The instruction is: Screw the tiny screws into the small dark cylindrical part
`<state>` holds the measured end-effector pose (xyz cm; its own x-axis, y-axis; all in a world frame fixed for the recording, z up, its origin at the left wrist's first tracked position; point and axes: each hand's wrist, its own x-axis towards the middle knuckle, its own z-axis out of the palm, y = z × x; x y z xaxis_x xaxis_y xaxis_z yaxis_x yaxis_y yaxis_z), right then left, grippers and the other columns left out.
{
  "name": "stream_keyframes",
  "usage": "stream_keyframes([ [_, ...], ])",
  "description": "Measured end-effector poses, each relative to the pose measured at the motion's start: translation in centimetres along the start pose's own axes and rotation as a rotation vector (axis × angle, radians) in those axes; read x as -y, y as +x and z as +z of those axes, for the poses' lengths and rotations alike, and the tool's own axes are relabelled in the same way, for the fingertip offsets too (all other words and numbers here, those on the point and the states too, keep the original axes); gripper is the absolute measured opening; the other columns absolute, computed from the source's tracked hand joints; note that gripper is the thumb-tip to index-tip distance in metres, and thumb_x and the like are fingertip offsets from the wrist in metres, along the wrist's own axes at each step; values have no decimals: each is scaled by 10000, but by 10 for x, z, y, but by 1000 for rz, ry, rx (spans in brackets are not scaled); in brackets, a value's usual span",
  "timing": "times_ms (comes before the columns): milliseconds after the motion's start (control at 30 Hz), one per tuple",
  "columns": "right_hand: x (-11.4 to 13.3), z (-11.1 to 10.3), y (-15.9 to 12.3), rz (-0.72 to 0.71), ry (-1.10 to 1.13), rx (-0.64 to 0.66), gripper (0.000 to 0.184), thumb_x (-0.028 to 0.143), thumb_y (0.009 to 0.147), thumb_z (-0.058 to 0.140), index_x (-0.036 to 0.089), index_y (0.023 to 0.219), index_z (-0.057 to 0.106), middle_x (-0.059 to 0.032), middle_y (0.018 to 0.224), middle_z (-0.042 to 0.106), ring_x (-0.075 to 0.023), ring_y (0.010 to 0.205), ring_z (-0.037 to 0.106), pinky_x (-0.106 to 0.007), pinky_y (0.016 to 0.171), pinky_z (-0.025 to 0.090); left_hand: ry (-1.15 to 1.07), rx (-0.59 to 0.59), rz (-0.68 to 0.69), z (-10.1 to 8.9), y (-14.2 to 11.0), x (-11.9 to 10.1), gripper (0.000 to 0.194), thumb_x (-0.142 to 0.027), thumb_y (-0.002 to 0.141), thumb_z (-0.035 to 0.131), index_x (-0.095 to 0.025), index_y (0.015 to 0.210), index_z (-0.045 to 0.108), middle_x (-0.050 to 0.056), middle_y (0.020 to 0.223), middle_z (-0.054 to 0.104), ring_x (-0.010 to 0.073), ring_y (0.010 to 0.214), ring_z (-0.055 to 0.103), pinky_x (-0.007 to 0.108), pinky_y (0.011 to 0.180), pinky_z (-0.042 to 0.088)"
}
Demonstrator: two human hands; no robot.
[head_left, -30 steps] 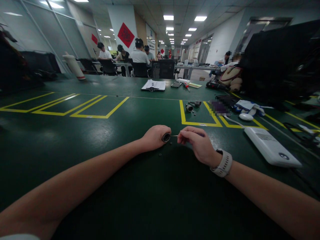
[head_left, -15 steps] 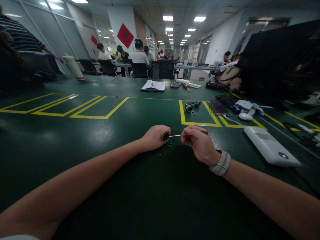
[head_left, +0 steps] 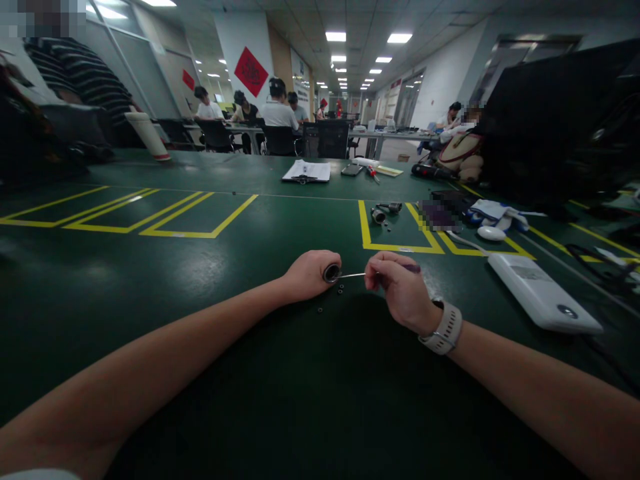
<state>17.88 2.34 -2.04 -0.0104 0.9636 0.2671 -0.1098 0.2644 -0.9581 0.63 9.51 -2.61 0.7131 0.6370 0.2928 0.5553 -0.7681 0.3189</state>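
My left hand [head_left: 311,273] is closed around a hollow, round metal part [head_left: 331,273], whose open end faces right. In my right hand [head_left: 395,283] is a thin screwdriver [head_left: 353,275], pinched by the fingers. Its bare shaft points left and its dark handle sticks out behind the hand. The shaft's tip lies at the lower rim of the metal part's opening; whether it touches inside I cannot tell. Several small nut-like rings [head_left: 341,291] lie on the table just below the metal part, one small ring [head_left: 320,310] nearer to me.
Two similar metal parts [head_left: 379,216] lie inside a yellow-taped box [head_left: 400,249] on the green table [head_left: 280,387]. To the right are a white power bank [head_left: 543,293] with a cable and a blue-white cloth [head_left: 497,215]. Farther back lie a clipboard [head_left: 306,171] and a phone [head_left: 353,170].
The screwdriver's tip has dropped slightly to the lower rim of the opening, and my right hand has shifted a little to the right. My left hand stays put. A person at far left has moved right.
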Motion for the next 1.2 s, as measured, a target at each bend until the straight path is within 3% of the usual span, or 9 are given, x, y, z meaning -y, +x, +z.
stream_keyframes([
  [200, -2, -1, 6, 20, -45, -171, 360, 311, 751, 573, 186, 434, 455, 56, 405, 392, -74, 390, 345, -231, 405, 235, 49, -209, -142, 1, 2, 7, 229, -378, 765, 592, -170, 704, 518, 3, 701, 533, 145, 650, 492, 270, 590, 374],
  [300, -4, 0, 9, 68, -62, -185, 355, 330, 732, 597, 184, 437, 462, 61, 396, 389, -69, 385, 343, -226, 401, 221, 113, -326, -165, 0, 3, 8, 321, -481, 754, 587, -167, 730, 526, 26, 753, 529, 170, 719, 492, 298, 645, 386],
  [533, -10, -1, 8, 68, -174, -104, 363, 367, 775, 554, 182, 468, 497, 53, 411, 428, -81, 412, 387, -233, 433, 266, 142, -300, -311, -1, -2, -1, 418, -588, 743, 536, -178, 823, 531, 25, 817, 530, 151, 668, 499, 262, 541, 344],
  [733, -1, -3, 10, 49, -417, -73, 374, 348, 814, 491, 188, 477, 508, 49, 407, 428, -93, 404, 403, -245, 436, 279, 123, -288, -319, -5, -2, -1, 339, -507, 737, 595, -177, 811, 570, 28, 814, 573, 163, 688, 528, 278, 566, 376],
  [833, 11, -2, 9, 6, -633, -25, 391, 316, 825, 480, 186, 458, 507, 41, 399, 436, -100, 408, 421, -257, 457, 285, -57, -259, -354, -8, 0, -1, 242, -328, 680, 693, -165, 833, 600, 36, 855, 618, 193, 799, 572, 322, 677, 445],
  [900, 16, -1, 8, -48, -759, -16, 402, 299, 830, 484, 185, 444, 493, 39, 395, 428, -101, 409, 419, -263, 468, 275, -288, -233, -380, -10, 1, -1, 280, -201, 647, 706, -158, 906, 609, 53, 948, 639, 197, 871, 593, 348, 757, 478],
  [1033, 11, 0, 3, -193, -821, 30, 371, 292, 862, 459, 189, 506, 461, 31, 482, 437, -105, 467, 407, -272, 494, 259, -760, -169, -460, -8, 4, -1, 446, -25, 672, 587, -139, 1102, 561, 108, 1104, 625, 177, 933, 623, 340, 845, 509],
  [1200, -2, -1, -1, -425, -865, 78, 321, 257, 891, 437, 198, 578, 397, 19, 575, 413, -118, 550, 392, -277, 551, 290, -1008, -205, -535, -1, 7, 1, 481, 33, 670, 491, -125, 1117, 567, 126, 1131, 623, 209, 1035, 595, 374, 925, 478],
])
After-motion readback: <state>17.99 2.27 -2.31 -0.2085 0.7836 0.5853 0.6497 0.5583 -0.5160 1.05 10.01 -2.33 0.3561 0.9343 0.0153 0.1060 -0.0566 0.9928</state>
